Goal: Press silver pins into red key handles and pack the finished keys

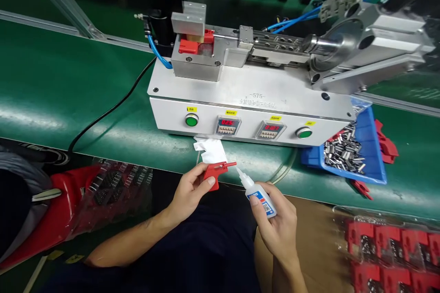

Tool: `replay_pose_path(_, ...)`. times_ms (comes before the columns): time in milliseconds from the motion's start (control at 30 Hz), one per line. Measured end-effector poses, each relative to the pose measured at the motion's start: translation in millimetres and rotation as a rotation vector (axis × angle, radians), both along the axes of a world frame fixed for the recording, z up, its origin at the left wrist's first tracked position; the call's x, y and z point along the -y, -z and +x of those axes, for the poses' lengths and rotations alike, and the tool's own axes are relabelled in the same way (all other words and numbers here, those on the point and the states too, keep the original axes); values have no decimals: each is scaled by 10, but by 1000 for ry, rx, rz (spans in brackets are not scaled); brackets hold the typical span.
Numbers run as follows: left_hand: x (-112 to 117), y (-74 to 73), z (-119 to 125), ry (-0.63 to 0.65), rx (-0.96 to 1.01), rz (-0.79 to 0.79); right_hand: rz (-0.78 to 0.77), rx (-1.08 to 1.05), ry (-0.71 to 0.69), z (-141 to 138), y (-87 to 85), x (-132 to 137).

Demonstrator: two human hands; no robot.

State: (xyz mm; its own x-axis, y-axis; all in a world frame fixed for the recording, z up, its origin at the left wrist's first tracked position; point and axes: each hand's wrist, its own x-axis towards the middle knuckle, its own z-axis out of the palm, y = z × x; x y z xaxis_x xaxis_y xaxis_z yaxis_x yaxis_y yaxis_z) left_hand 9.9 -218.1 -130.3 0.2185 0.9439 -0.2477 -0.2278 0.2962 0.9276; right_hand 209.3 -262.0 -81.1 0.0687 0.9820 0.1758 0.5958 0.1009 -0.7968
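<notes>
Red plastic pistol-shaped part w/ slim red rod sits btwn thumb & fingers of my L hand, pinched narrow, rod pointing R. My R hand, fingers curled, grips a white plastic squeeze bottle w/ blue-red label, tapered nozzle tip just beside rod end. Beyond: boxy pale metal machine on glossy green bench; blue plastic bin of shiny metal cylinders to R.

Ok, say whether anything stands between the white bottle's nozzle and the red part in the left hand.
Nothing visible does: the nozzle of the white bottle in the right hand ends close to the red part in the left hand.
</notes>
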Motion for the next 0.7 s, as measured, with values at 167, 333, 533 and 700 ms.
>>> replay_pose_path(167, -4, -8, -47, -23, -20, -12, -14, 23, -39, -42, -1, -131)
replay_pose_path(333, -18, 17, -104, -18, -51, -33, -34, 58, -64, -82, -16, -181)
replay_pose_path(533, -25, 49, -115, -13, -43, -50, -36, 77, -64, -87, -11, -181)
replay_pose_path(700, -43, 42, -128, 10, -59, -47, -76, 75, -32, -91, 9, -184)
